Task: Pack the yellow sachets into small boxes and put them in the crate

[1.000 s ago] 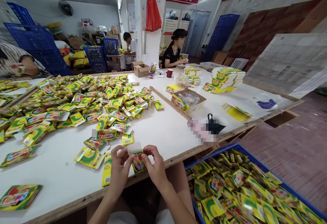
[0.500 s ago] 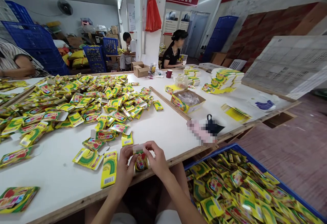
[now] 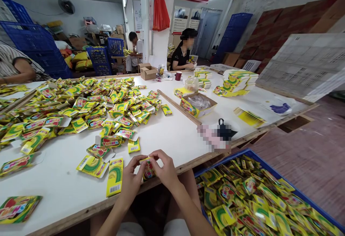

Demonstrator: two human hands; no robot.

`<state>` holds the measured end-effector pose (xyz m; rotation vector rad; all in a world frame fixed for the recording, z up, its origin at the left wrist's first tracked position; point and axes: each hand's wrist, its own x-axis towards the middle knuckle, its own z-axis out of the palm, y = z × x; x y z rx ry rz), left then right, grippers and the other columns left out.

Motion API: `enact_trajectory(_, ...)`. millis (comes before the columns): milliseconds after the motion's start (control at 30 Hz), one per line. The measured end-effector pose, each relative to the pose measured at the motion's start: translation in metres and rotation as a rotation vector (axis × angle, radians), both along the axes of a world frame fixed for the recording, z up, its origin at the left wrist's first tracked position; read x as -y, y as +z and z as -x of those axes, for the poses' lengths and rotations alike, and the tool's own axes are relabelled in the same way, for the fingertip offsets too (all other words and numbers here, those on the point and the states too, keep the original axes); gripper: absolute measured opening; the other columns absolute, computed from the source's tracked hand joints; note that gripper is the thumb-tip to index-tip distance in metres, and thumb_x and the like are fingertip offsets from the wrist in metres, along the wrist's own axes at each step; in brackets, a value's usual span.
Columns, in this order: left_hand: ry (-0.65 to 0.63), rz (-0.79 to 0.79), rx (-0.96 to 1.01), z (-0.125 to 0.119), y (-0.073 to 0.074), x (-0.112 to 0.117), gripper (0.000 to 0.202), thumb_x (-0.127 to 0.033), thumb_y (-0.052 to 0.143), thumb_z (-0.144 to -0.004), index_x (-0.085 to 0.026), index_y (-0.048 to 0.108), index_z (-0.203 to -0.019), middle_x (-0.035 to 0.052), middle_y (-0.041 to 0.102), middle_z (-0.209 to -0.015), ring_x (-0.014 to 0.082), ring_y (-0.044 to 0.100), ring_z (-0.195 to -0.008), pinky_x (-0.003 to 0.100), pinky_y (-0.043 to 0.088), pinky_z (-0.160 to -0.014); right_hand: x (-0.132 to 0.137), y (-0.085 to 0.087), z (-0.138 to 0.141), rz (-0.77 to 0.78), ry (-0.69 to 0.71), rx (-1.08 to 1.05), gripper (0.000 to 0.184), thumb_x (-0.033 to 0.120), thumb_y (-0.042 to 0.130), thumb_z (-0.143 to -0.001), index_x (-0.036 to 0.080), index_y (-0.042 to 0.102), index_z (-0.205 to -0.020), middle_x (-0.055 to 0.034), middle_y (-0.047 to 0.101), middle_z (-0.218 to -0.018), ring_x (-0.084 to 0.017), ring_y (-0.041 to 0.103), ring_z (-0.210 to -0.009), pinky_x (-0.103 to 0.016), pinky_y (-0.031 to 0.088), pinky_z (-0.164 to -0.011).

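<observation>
At the table's front edge I hold a small yellow-green printed carton (image 3: 149, 171) between both hands. My left hand (image 3: 132, 175) grips its left side, thumb on the front and fingers at the top. My right hand (image 3: 163, 167) pinches the top right corner. The carton's top flap no longer stands up; fingers partly cover that end. Beside my left hand lies a flat yellow carton (image 3: 115, 177) with a barcode, and left of it another carton (image 3: 93, 166) with an open white flap. A smaller yellow carton (image 3: 133, 145) lies just beyond my hands.
A large heap of cartons (image 3: 88, 103) covers the table's left part. A blue crate (image 3: 249, 153) full of cartons stands at lower right. A wooden strip (image 3: 178, 106) divides the table; beyond it are an open box (image 3: 206, 112) and stacked cartons (image 3: 237, 81). Co-workers sit across.
The carton's white top flap, raised before, is now folded down under my fingers. Both hands have stayed at nearly the same place.
</observation>
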<state>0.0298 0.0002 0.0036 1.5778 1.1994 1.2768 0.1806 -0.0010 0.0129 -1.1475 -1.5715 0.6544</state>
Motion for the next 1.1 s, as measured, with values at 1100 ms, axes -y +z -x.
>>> enact_trajectory(1100,0.12,-0.326,-0.456,0.06,0.0,0.007,0.029,-0.042,0.051,-0.087,-0.026,0.059,-0.11,0.0078,0.061,-0.118,0.0285,0.059,-0.11,0.048,0.043,-0.1,0.115,0.004,-0.228,-0.355,-1.241,0.539,0.027,0.039,0.053,-0.092,0.015,0.065,-0.095,-0.0142,0.061,-0.101,-0.029,0.056,-0.105,-0.051,0.043,-0.094)
